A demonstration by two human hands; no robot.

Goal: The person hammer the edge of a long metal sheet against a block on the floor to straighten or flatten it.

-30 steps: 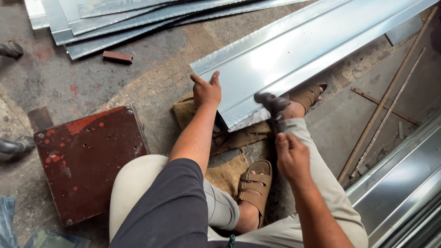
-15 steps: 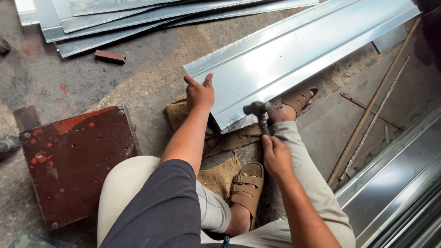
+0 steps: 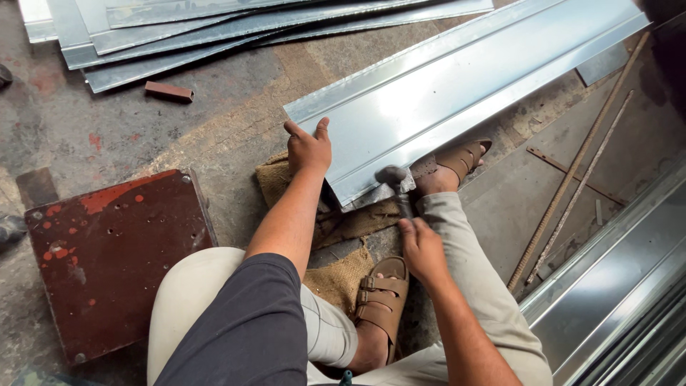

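Left hand (image 3: 309, 148): laid flat on the near end of the long galvanised metal sheet (image 3: 457, 93), fingers spread, palm pressing down; this grip is open and closes round nothing
Right hand (image 3: 421, 246): its grip is closed tight round the handle of a hammer (image 3: 396, 187), knuckles up
Hammer: the dark head, blurred, sits at the near long edge of the metal sheet, close to its corner; whether head and edge touch cannot be told
Metal sheet: lies on the floor slanting from the centre towards the upper right, with long folded ribs; its near end rests over a piece of burlap sacking (image 3: 336, 236)
Right foot: a brown sandal (image 3: 461, 159) is set against the sheet's near edge, just beyond the hammer head
Left foot: a second brown sandal (image 3: 381, 300) is tucked in below the sacking, between the knees
Clothing: light trousers and a dark sleeve
Floor (image 3: 214, 129): stained concrete
Left side: a square rusty red plate (image 3: 114, 261) with small holes, well apart from the sheet
Top left: a stack of more metal strips (image 3: 179, 32), a small reddish block (image 3: 168, 91) beside it
Right side: two thin rusty rods (image 3: 579, 171) lying slantwise, and bright metal channels (image 3: 614, 300) at the lower right
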